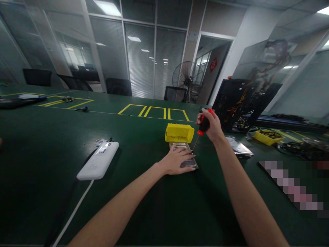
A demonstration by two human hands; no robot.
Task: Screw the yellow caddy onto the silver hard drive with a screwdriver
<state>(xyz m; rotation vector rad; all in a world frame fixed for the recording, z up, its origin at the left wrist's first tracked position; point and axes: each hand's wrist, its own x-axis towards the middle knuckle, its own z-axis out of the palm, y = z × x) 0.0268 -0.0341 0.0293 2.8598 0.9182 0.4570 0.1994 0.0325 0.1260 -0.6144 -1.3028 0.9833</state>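
Observation:
My right hand (212,124) is closed around the handle of a red and black screwdriver (204,124). Its shaft slants down to the right edge of a hard drive (190,163) lying on the green table. My left hand (178,160) rests palm down across the drive with its fingers spread, covering much of it. Whether the screwdriver tip sits in a screw is too small to tell. Just behind the drive and touching or nearly touching it stands a yellow plastic bin (179,133), its open side facing me.
A white power bank (99,161) with a cable lies to the left. On the right are another hard drive (239,146), an open black computer case (244,103), a second yellow bin (267,138) holding parts, and bundled cables (290,148). Yellow tape outlines (155,107) mark the table's far side.

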